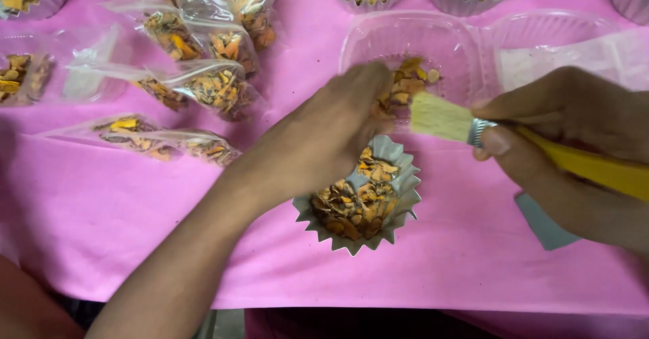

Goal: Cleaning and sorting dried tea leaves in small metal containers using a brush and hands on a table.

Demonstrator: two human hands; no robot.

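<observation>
- Foil cup of orange flakes sits on pink table.
- Left hand, above cup, pinches flakes over clear tub.
- Right hand, right of cup, grips brush, bristles toward the tub as if for sweeping.

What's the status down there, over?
Left hand in clear tray, on orange flakes. Right hand grips yellow brush. Foil cup underneath.

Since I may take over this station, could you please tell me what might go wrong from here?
1. The left hand hangs right over the fluted silver foil cup heaped with orange-brown dried flakes, and a nudge might spill it onto the pink tablecloth.
2. The yellow-handled brush in the right hand points at the clear plastic clamshell container, so a hard sweep may flick flakes out.
</observation>
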